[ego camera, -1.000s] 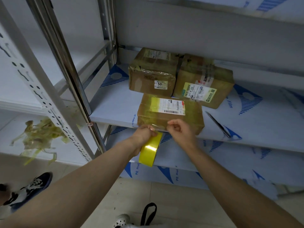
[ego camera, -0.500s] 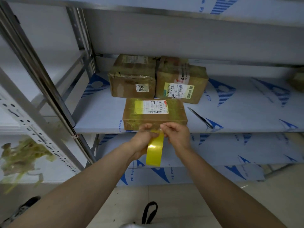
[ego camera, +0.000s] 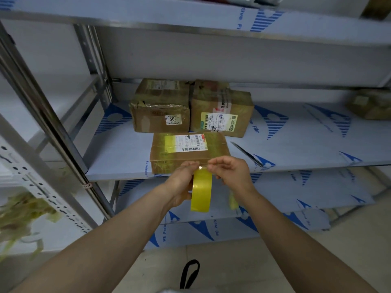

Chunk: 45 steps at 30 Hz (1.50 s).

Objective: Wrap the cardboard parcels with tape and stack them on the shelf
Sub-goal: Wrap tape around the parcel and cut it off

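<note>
Yellow tape roll [ego camera: 201, 191] stands edge-on in left hand [ego camera: 182, 182], fingers curled round it. Right hand [ego camera: 230, 173] pinches loose tape end at roll's top. Flat parcel [ego camera: 186, 149] sits at front edge of shelf [ego camera: 296, 149], just beyond knuckles, glossy with yellowish tape, barcode label up. Two taped parcels [ego camera: 190, 108] close behind. Shelf runs on rightward past cutter [ego camera: 246, 154].

Taped parcel [ego camera: 189, 152] at shelf [ego camera: 118, 157] edge
</note>
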Tool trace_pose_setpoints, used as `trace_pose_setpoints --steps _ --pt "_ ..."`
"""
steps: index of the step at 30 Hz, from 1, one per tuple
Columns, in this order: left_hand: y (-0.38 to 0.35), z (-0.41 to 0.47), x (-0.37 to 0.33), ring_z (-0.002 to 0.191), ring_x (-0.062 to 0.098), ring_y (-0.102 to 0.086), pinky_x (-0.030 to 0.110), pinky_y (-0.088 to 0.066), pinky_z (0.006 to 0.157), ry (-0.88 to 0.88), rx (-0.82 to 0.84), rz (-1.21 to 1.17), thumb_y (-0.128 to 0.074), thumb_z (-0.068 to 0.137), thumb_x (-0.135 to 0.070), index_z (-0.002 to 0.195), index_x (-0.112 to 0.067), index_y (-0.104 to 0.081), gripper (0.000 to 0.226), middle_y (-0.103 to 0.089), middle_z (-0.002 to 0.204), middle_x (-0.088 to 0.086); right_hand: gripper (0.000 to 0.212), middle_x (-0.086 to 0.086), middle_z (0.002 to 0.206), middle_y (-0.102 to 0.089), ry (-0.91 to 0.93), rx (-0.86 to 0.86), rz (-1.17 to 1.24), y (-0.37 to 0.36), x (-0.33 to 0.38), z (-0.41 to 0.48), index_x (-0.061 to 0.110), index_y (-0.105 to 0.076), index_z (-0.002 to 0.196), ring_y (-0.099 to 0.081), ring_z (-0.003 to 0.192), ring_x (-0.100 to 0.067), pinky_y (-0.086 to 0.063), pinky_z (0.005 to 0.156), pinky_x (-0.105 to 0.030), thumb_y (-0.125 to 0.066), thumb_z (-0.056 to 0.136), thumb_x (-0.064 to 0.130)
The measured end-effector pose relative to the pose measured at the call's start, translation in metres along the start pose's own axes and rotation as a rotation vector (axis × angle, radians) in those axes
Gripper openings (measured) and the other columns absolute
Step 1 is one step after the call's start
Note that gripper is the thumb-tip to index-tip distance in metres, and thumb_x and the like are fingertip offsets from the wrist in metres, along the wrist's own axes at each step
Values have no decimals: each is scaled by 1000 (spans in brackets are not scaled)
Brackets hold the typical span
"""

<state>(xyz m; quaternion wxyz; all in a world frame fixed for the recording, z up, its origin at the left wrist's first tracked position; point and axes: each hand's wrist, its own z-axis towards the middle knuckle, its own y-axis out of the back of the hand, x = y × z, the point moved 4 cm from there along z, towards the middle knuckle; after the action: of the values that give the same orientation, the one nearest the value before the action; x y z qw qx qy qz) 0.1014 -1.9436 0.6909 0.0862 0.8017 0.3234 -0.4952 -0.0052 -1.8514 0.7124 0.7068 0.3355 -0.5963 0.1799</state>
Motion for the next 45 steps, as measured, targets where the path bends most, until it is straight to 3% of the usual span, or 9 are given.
trace_pose_setpoints --steps 9,14,20,25,32,35,39,42,45 --pt "-12 2 -4 85 22 -56 39 -47 82 -26 42 27 -40 101 -35 108 -21 -50 18 -59 93 6 22 -6 92 -73 34 -32 -149 13 3 -1 4 -74 100 -67 79 -9 -53 80 -20 -74 79 4" --pt "-21 2 -7 81 19 -58 36 -49 73 -24 85 31 -41 101 -32 108 -20 -52 18 -61 93 6 10 -2 89 -66 167 -26 -416 14 13 -6 7 -69 95 -58 81 -12 -49 77 -29 -61 90 8" --pt "-31 6 -19 67 18 -62 35 -52 55 -83 106 -27 -49 94 -3 120 -36 -43 43 -64 90 5 15 -11 136 -36 156 -44 -604 28 16 -5 8 -60 104 -48 117 -21 -42 92 -30 -49 98 17" --pt "-51 9 -28 79 21 -62 42 -54 71 -147 189 109 -63 90 -29 111 -35 -57 23 -65 93 2 17 -10 122 -43 152 -46 -580 50 19 -1 1 -63 102 -52 107 -20 -43 94 -29 -53 96 13" --pt "-88 23 -34 62 16 -55 31 -49 59 -176 63 112 -52 96 -31 84 -20 -55 17 -58 74 2 13 -7 101 -59 96 -194 -301 89 16 8 6 -71 94 -61 90 -20 -52 81 -35 -70 85 15" --pt "-104 31 -46 67 16 -60 33 -53 65 -169 51 31 -51 98 -30 83 -20 -53 18 -62 75 1 49 -8 111 -59 -111 -259 79 107 9 8 17 -54 126 -67 86 -20 -60 68 -39 -71 83 31" --pt "-129 45 -67 81 25 -61 47 -51 83 -165 54 -86 -49 99 -28 94 -17 -53 13 -63 89 8 96 -4 125 -60 -323 -60 65 122 -1 4 13 -36 144 -65 102 -15 -54 85 -31 -75 66 53" --pt "-146 55 -82 71 19 -57 42 -52 77 -222 36 -128 -47 100 -27 92 -19 -53 12 -59 81 4 50 -1 106 -70 -185 76 80 128 -1 7 4 -58 126 -69 83 -1 -52 67 -14 -75 80 15" --pt "-152 63 -95 84 17 -62 34 -52 76 -274 24 56 -45 100 -30 122 -31 -53 23 -63 101 1 37 -6 100 -71 -101 47 31 145 -1 25 2 -62 117 -70 82 -7 -57 72 -21 -71 81 3"
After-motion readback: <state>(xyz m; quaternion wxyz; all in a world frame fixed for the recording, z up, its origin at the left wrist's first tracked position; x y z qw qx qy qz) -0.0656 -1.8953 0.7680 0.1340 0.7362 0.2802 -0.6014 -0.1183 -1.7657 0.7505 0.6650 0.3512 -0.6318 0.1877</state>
